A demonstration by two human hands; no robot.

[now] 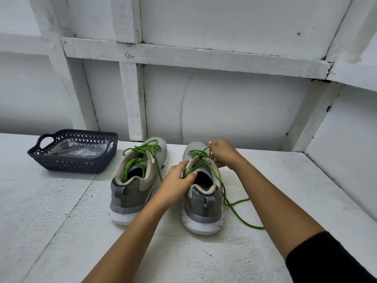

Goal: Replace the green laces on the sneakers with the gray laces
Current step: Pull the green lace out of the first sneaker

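Basket (pixel 71 162) with plastic bag (pixel 75 149) beside left sneaker (pixel 130 192)

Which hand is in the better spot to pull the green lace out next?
Probably the right hand: it pinches the thin green lace above the gray mesh sneaker, while the left hand steadies its collar.

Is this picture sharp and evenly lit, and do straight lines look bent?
Head view: soft, even light, faint shadows; the wall beam bows from wide-angle distortion; the plastic bag in the basket glints; the left hand and right hand on the green lace look sharp.
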